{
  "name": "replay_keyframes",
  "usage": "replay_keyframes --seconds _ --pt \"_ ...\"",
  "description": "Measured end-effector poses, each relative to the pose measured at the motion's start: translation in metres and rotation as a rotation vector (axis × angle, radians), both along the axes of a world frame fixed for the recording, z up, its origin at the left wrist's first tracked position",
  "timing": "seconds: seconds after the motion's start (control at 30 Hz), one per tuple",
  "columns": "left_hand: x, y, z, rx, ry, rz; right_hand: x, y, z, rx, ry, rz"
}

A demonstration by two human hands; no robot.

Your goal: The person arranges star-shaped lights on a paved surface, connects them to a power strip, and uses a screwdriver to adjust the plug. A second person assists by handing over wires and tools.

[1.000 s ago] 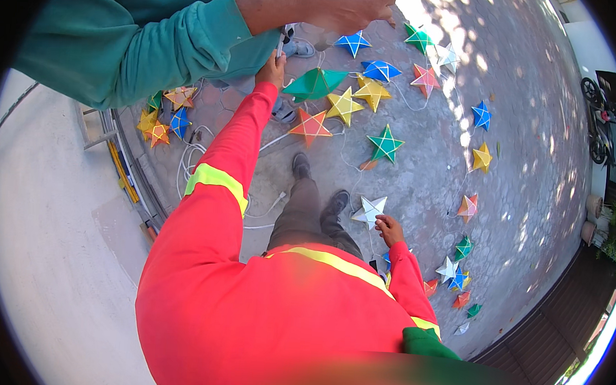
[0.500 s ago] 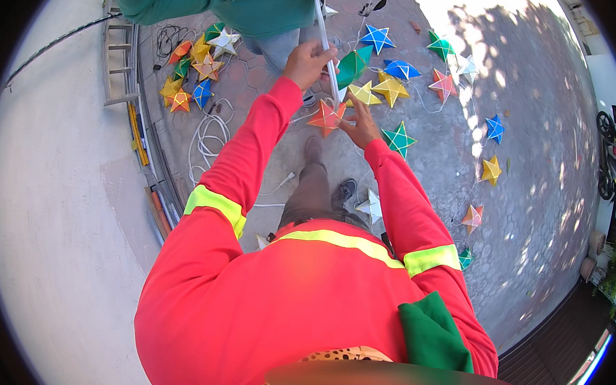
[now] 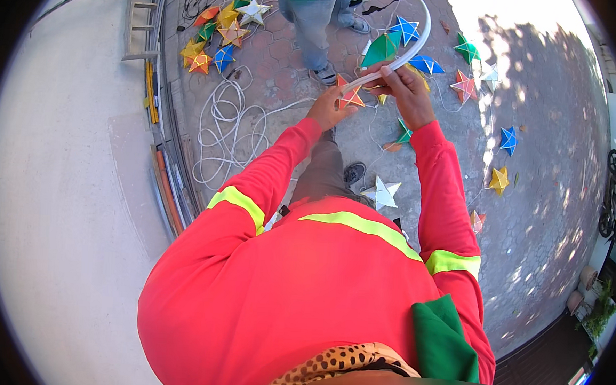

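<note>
A white curved strip or tube (image 3: 422, 39) arcs up from between my hands toward the top of the view. My right hand (image 3: 410, 97) is closed on it, the thumb and fingers pinching it. My left hand (image 3: 332, 109) is lower and to the left, its fingers around the strip's near end. Just behind my hands, a red star lantern (image 3: 351, 97) shows between them. A green leaf-shaped piece (image 3: 381, 50) and a yellow star, mostly hidden by my right hand, are close by. A green star (image 3: 403, 132) is partly behind my right wrist.
Another person (image 3: 310, 25) in a green top stands opposite. Star lanterns in several colours lie on the paving, including a white star (image 3: 382, 192) and a blue star (image 3: 508, 140). White cable (image 3: 221, 118) sprawls at left, near a ladder (image 3: 142, 27) and pipes (image 3: 169, 192) along the wall.
My right hand has moved right and up and now grips the strip. My left hand has come down. The strip now curves to the upper right, and the other person appears farther off.
</note>
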State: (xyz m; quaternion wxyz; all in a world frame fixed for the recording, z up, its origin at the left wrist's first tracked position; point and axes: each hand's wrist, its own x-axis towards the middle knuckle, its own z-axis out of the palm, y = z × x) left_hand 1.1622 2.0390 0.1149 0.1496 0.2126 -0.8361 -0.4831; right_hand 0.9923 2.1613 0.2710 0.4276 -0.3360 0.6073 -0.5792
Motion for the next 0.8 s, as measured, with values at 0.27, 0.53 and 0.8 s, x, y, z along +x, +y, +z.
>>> replay_keyframes --seconds 0.27,0.53,0.8 --pt "0.066 -0.021 0.065 0.086 -0.229 -0.163 -0.006 0.039 0.035 -0.232 -0.185 0.038" --pt "0.032 0.012 0.233 0.253 -0.105 -0.391 0.084 0.048 -0.041 0.193 0.105 0.576" --pt "0.044 0.037 0.163 0.537 0.375 -0.371 0.080 0.086 0.051 -0.308 -0.137 0.178"
